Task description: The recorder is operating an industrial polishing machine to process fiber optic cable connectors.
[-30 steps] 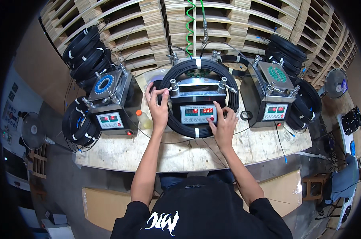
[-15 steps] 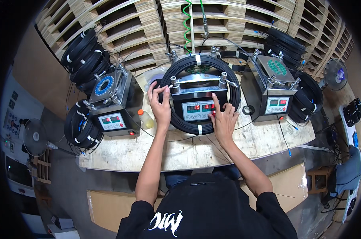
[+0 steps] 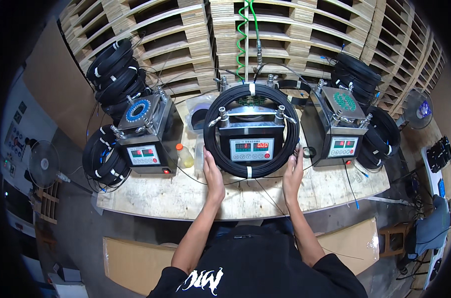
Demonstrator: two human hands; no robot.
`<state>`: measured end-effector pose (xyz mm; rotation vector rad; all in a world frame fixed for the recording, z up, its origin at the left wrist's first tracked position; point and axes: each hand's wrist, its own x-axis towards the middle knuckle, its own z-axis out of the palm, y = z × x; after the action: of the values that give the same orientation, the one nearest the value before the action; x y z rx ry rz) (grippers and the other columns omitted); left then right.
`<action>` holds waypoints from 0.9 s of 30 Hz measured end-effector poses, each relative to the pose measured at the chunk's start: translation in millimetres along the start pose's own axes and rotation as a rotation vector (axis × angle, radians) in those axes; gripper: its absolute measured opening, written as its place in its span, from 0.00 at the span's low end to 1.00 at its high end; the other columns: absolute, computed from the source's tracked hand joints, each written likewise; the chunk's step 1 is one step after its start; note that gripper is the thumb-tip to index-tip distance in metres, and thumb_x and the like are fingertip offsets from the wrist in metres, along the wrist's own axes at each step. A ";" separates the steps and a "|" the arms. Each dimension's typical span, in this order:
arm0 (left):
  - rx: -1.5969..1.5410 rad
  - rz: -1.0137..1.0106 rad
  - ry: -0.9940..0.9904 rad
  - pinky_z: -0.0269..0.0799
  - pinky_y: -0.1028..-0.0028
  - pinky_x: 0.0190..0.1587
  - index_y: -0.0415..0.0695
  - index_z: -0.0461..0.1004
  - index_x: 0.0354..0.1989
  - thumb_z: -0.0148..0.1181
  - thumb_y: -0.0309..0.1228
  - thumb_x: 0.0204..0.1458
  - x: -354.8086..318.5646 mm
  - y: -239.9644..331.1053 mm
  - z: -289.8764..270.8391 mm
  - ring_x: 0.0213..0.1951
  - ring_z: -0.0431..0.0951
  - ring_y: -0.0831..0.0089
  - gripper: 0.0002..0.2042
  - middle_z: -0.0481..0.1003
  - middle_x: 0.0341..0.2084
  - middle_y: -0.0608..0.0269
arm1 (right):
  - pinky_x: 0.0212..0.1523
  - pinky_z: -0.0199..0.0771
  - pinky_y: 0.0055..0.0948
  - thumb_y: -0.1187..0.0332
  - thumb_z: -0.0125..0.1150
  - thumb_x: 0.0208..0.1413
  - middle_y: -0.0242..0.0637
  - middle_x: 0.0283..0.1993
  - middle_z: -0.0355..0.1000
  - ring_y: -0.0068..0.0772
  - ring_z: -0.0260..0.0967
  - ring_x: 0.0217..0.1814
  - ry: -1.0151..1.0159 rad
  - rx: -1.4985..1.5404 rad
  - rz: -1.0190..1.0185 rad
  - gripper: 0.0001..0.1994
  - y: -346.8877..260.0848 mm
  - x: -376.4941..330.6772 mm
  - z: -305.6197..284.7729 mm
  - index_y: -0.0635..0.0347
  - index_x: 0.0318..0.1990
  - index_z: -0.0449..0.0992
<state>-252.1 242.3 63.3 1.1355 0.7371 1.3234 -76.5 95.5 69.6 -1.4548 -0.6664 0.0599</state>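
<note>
A large coil of black cable (image 3: 213, 154) with white ties rings the front of the middle metal machine (image 3: 250, 130). My left hand (image 3: 214, 178) grips the coil's lower left side, and my right hand (image 3: 293, 174) grips its lower right side. Inside the ring shows the machine's lit control panel (image 3: 251, 149) with red digits and a row of buttons. Above it stand two metal clamp posts, and a plate with green pieces is partly hidden by the coil's top.
Similar machines stand at left (image 3: 145, 130) and right (image 3: 338, 124), beside stacked black cable coils (image 3: 113, 74). A small bottle with an orange cap (image 3: 185, 156) is on the wooden table (image 3: 151, 196). Pallets (image 3: 170, 44) rise behind, with a green coiled hose (image 3: 242, 39) hanging down.
My right hand has left the control panel and moved to the coil's lower right. My left hand has slid down from beside the left clamp post to the coil's lower left. The panel's digits have changed.
</note>
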 end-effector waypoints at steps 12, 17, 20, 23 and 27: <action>0.258 -0.103 -0.486 0.50 0.71 0.70 0.32 0.60 0.68 0.29 0.63 0.66 128.0 75.0 15.4 0.67 0.63 0.65 0.42 0.65 0.66 0.51 | 0.68 0.57 0.34 0.47 0.35 0.72 0.55 0.63 0.70 0.48 0.64 0.69 -0.188 -0.180 -0.177 0.32 -27.5 146.4 34.4 0.70 0.62 0.69; 0.598 0.150 -0.592 0.56 0.68 0.67 0.30 0.66 0.63 0.31 0.60 0.67 168.5 72.3 46.1 0.66 0.67 0.54 0.39 0.70 0.61 0.41 | 0.65 0.63 0.37 0.48 0.33 0.73 0.55 0.58 0.73 0.52 0.68 0.65 -0.314 -0.338 -0.173 0.30 -46.6 171.3 59.1 0.64 0.61 0.72; 0.756 0.188 -0.459 0.58 0.65 0.66 0.36 0.70 0.61 0.37 0.54 0.68 153.7 80.7 77.3 0.66 0.65 0.48 0.32 0.68 0.61 0.38 | 0.58 0.65 0.43 0.53 0.39 0.72 0.52 0.52 0.72 0.54 0.67 0.57 -0.156 -0.551 -0.390 0.24 -58.0 166.4 58.0 0.64 0.55 0.75; 0.697 0.551 -0.336 0.60 0.63 0.65 0.36 0.71 0.59 0.41 0.49 0.69 147.8 81.0 70.2 0.64 0.65 0.46 0.27 0.67 0.61 0.39 | 0.55 0.65 0.44 0.58 0.45 0.71 0.49 0.48 0.69 0.51 0.65 0.52 0.125 -0.313 -0.491 0.19 -53.9 162.8 56.5 0.64 0.52 0.75; 0.865 0.656 -0.073 0.66 0.57 0.52 0.38 0.75 0.53 0.48 0.38 0.67 110.4 83.8 47.0 0.47 0.73 0.53 0.17 0.72 0.45 0.47 | 0.51 0.64 0.38 0.66 0.57 0.65 0.42 0.40 0.69 0.41 0.65 0.48 0.168 -0.407 -0.458 0.12 -53.3 135.7 35.5 0.62 0.50 0.75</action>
<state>-221.2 329.8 176.5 2.2472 0.9620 1.5100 -0.1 177.3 169.5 -1.6335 -0.8913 -0.5772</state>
